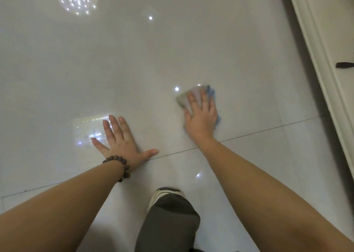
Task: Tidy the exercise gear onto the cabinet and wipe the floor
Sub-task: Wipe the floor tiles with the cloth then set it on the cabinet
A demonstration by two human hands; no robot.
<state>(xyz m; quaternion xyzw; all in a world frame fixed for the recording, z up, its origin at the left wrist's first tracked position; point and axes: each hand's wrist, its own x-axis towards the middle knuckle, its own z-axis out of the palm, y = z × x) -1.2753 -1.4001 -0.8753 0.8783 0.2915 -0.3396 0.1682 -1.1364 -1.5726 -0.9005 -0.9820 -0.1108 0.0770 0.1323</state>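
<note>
The glossy pale tiled floor (172, 50) fills the view. My right hand (201, 115) presses flat on a folded cloth (193, 92), blue and pale with a grey edge, lying on the floor right of centre; the cloth looks blurred. My left hand (120, 144) rests flat on the floor with fingers spread and holds nothing. A brown bead bracelet (122, 165) circles the left wrist. No exercise gear is in view.
A white cabinet or door front (325, 41) with moulded trim runs along the right edge, with a dark handle (344, 65) on it. My bent knee in grey trousers (168, 223) and a white-soled shoe (159, 196) sit at the bottom centre. Ceiling lights reflect in the tiles.
</note>
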